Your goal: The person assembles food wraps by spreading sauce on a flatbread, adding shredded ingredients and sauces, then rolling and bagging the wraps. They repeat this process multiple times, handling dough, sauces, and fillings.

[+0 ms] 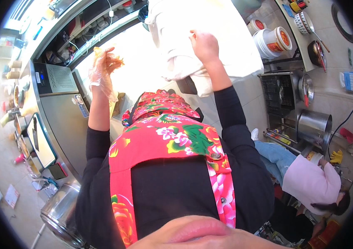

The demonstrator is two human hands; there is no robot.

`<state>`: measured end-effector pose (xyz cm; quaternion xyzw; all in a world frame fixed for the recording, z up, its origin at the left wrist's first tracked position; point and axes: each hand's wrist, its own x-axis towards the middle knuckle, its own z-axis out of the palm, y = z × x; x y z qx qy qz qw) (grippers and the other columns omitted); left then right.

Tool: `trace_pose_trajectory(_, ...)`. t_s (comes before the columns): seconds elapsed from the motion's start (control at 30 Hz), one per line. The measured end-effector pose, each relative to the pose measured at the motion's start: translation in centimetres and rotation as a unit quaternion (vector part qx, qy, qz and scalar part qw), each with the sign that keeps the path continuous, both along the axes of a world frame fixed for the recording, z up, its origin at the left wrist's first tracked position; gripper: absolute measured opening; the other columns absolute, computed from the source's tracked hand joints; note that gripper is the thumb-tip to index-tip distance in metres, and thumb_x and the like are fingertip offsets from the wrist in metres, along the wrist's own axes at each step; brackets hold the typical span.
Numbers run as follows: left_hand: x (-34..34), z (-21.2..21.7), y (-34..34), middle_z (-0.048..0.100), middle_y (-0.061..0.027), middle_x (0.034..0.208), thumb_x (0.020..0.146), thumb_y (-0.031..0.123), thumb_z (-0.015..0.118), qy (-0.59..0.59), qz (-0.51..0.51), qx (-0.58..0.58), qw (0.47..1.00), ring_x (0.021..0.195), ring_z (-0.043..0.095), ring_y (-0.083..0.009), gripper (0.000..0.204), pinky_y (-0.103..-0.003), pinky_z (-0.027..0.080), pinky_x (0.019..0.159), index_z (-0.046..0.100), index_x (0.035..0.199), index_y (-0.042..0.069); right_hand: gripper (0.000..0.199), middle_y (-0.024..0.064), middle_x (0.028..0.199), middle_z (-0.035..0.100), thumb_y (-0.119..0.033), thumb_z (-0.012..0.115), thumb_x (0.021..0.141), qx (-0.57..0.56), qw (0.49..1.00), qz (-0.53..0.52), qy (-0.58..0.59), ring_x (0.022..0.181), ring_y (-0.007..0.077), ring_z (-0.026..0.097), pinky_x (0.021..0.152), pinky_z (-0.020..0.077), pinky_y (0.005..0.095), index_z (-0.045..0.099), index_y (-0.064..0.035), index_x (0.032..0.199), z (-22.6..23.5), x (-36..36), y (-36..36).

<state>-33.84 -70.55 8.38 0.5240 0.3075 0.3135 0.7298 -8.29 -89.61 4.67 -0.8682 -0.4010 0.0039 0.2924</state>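
My left hand (pixel 104 68) is raised in a loose, crinkled clear plastic glove with orange-yellow patches at the fingertips. Its fingers are partly bent and apart, and I see nothing held in them. To the right, my bare right hand (pixel 206 46) is closed over a large white cloth (pixel 230 52). Its fingertips are pressed together; whatever they may pinch is lost in the glare. The cloth is draped over something whose shape it hides. A red floral apron (pixel 164 141) covers my front.
On the left stands a steel counter (pixel 66 124) with a cutting board (pixel 42 139). White buckets (pixel 274 43) stand at the right, with a black crate (pixel 279 91) and a steel pot (pixel 314 126) nearer. A person in a pink top (pixel 311 182) bends at the lower right.
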Motion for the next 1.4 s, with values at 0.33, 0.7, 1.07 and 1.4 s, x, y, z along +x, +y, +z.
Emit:
trace_pose_trajectory(0.33,14.2,1.1,6.6,0.064,-0.0034,0.084,0.1,0.03,0.055,0.079,-0.163,-0.013,0.983,0.079,0.064,-0.0138,0.035,-0.029,0.052,0.074,0.064,0.114,-0.001,0.017,0.0133,0.077,0.068,-0.021,0.07,0.083,-0.052,0.996,-0.04,0.057,0.072,0.0305,0.066,0.065,0.0524,0.0406,0.065,-0.0044,0.083,-3.1,5.1,5.7)
trace_pose_trajectory(0.7,28.1,-4.0,22.0,0.067,-0.0039,0.09,0.101,0.024,0.055,0.025,-0.47,0.137,0.872,0.085,0.064,-0.0133,0.027,-0.026,0.051,0.08,0.066,0.115,0.004,0.014,0.0108,0.08,0.069,-0.014,0.07,0.086,0.034,0.954,-0.149,0.258,0.072,0.0226,0.067,0.066,0.0524,0.0314,0.068,-0.0027,0.094,-2.0,5.6,12.2)
trace_pose_trajectory(1.07,33.4,-2.7,24.0,0.068,-0.0064,0.109,0.099,0.023,0.059,0.044,-0.531,0.095,0.841,0.095,0.064,-0.0151,0.026,-0.028,0.05,0.086,0.066,0.116,0.005,0.008,0.0069,0.088,0.064,-0.013,0.07,0.081,-0.14,0.984,-0.11,0.024,0.086,0.0268,0.062,0.073,0.052,0.0376,0.067,-0.0095,0.087,0.2,6.8,13.1)
trace_pose_trajectory(1.4,32.1,-1.7,24.8,0.069,-0.0063,0.107,0.099,0.024,0.059,0.063,-0.502,0.105,0.856,0.095,0.066,-0.0145,0.027,-0.025,0.052,0.084,0.067,0.116,0.005,0.008,0.0112,0.085,0.063,-0.012,0.064,0.085,-0.016,0.986,-0.129,0.102,0.084,0.0319,0.061,0.073,0.0507,0.0398,0.063,-0.0047,0.083,-0.2,7.0,11.0)
